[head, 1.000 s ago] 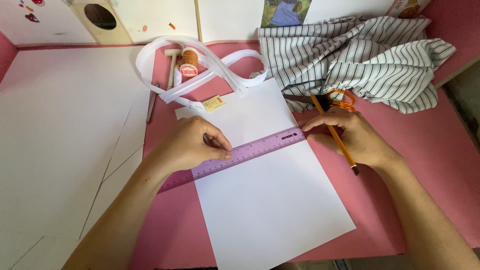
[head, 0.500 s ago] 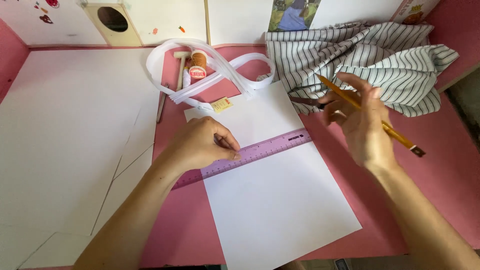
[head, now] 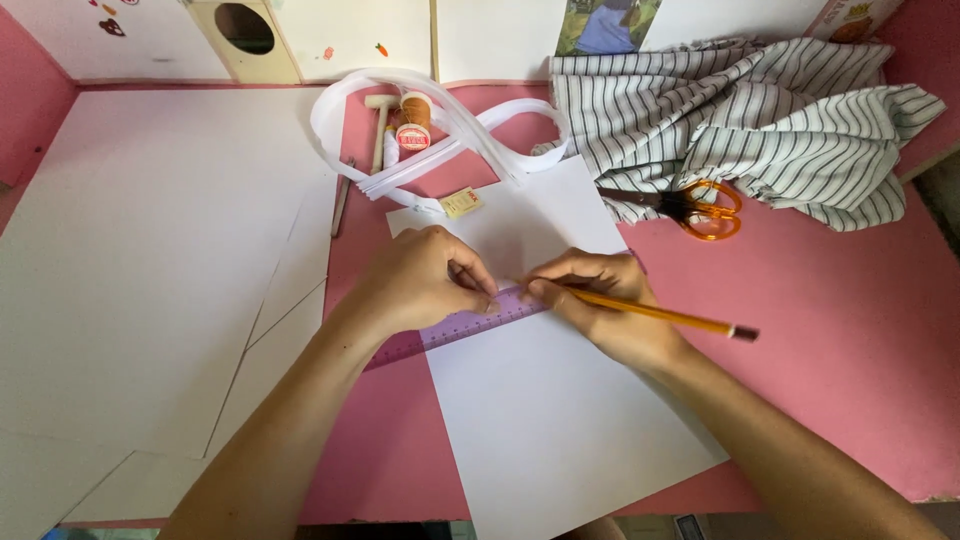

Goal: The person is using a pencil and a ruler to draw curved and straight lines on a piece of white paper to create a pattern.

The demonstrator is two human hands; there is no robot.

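Note:
A white sheet of paper (head: pixel 560 420) lies on the pink table (head: pixel 830 340). Across it runs a purple ruler (head: pixel 470 325), slanting up to the right. My left hand (head: pixel 420 280) presses down on the ruler's middle with its fingers bent. My right hand (head: pixel 600 305) grips an orange pencil (head: pixel 660 315), its tip hidden at the ruler's upper edge close to my left fingertips. Its blunt end points right. Both hands nearly touch over the ruler.
Orange-handled scissors (head: pixel 690 208) lie beside a striped cloth (head: pixel 760 120) at the back right. White tape loops (head: pixel 440 130), thread spools (head: pixel 412 122) and a small yellow tag (head: pixel 461 203) sit behind the paper. Large white boards (head: pixel 150 260) cover the left side.
My right hand has come down from the air near the cloth and brought the pencil to the ruler beside my left hand. My left hand stays on the ruler.

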